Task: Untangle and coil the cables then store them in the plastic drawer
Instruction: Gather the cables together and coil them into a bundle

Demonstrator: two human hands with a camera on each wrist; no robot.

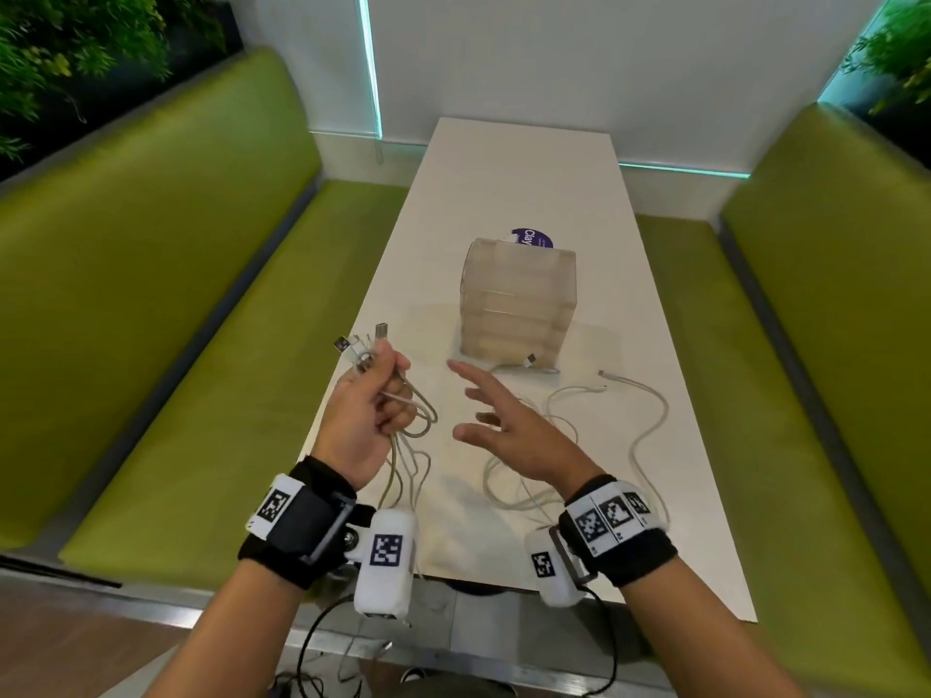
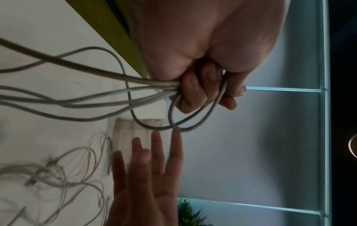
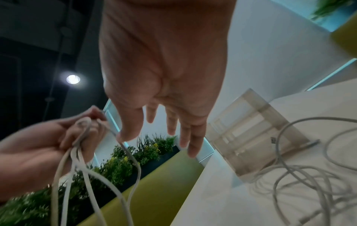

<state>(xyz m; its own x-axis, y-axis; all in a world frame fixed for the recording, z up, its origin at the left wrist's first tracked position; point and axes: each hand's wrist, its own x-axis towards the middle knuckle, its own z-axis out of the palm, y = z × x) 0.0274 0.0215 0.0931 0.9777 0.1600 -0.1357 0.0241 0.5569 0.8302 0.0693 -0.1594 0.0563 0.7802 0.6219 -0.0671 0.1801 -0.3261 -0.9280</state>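
Note:
My left hand [image 1: 370, 403] is raised above the table's left edge and grips a bundle of white cables [image 1: 408, 425] in its fist; several USB plugs [image 1: 360, 345] stick out above the thumb, and strands hang down from the fist [image 2: 201, 91]. My right hand [image 1: 496, 420] hovers open beside it, fingers spread and holding nothing [image 3: 170, 126]. More loose white cables [image 1: 619, 420] lie tangled on the table under and right of that hand. The translucent plastic drawer unit [image 1: 519, 299] stands mid-table with its drawers closed.
The narrow white table [image 1: 524, 158] runs away from me between two green benches [image 1: 166, 304] [image 1: 831, 319]. A purple round sticker [image 1: 534, 238] lies behind the drawer unit. Plants stand at the far corners.

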